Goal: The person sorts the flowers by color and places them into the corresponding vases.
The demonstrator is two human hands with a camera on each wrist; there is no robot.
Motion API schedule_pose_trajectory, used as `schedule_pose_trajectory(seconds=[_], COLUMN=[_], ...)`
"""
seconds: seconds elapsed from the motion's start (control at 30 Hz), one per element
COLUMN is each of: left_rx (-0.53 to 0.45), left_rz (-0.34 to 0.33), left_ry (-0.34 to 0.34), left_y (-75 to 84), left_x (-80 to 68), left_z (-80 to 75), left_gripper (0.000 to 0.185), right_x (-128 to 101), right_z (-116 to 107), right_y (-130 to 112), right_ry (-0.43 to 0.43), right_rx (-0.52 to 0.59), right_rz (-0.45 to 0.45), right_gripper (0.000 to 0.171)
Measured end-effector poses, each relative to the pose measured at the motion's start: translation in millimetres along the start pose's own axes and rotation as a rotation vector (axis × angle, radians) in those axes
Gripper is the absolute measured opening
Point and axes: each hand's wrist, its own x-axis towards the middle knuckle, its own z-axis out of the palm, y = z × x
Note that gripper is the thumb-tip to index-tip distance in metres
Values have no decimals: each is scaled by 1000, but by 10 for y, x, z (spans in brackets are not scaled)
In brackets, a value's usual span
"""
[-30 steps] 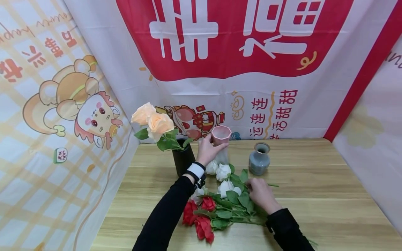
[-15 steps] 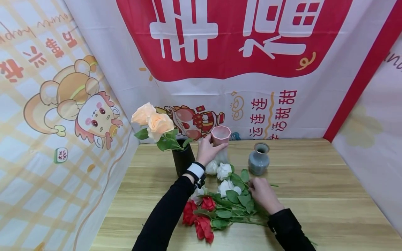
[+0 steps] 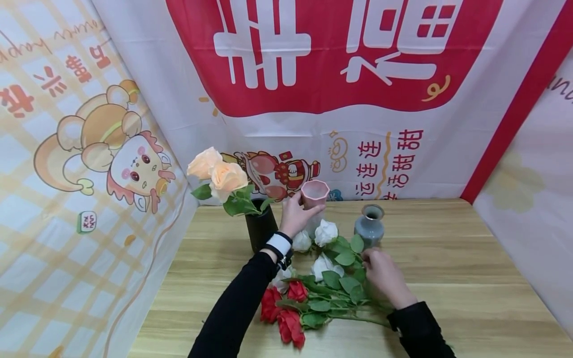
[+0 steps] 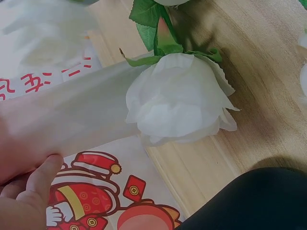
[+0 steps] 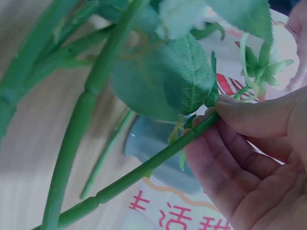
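My left hand (image 3: 296, 216) grips the upper part of a tall vase (image 3: 315, 198), pink at its octagonal rim and whitish lower down. In the left wrist view, fingers curl around that vase (image 4: 91, 112), and a white rose (image 4: 180, 98) overlaps its lower end. My right hand (image 3: 386, 276) pinches the green stem (image 5: 153, 163) of a white rose (image 3: 326, 232) between thumb and fingers. The bloom is raised in front of the pink vase. More white roses (image 3: 302, 241) and several red roses (image 3: 291, 325) lie on the table below, their leafy stems pointing right.
Left of my left hand stands a black vase (image 3: 261, 228) with two peach roses (image 3: 228, 179). A blue-grey vase (image 3: 369, 229) stands just beyond my right hand. Printed cloth (image 3: 286, 122) hangs behind the wooden table (image 3: 470, 258) and along both sides.
My right hand has moved right and slightly back, drawing the white rose up and to the right off the pile. The left hand and the pink vase have stayed in place.
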Motion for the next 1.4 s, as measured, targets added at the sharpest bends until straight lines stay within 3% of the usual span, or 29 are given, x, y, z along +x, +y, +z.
schedule_pose_trajectory(seconds=[0.5, 0.63, 1.03, 1.4], left_rx=[39, 34, 26, 9], left_rz=[-9, -28, 34, 23], left_ry=[-10, -11, 22, 5], left_y=[-29, -20, -42, -39], left_x=[14, 14, 12, -5], left_z=[-4, -2, 23, 26], left_gripper=[62, 64, 64, 64], right_x=[43, 54, 91, 102], right_z=[-302, -337, -439, -534], right_y=[-155, -175, -190, -188], right_ry=[338, 388, 537, 561], right_rx=[99, 130, 237, 297], right_rz=[-200, -211, -198, -143], right_gripper=[16, 18, 19, 18])
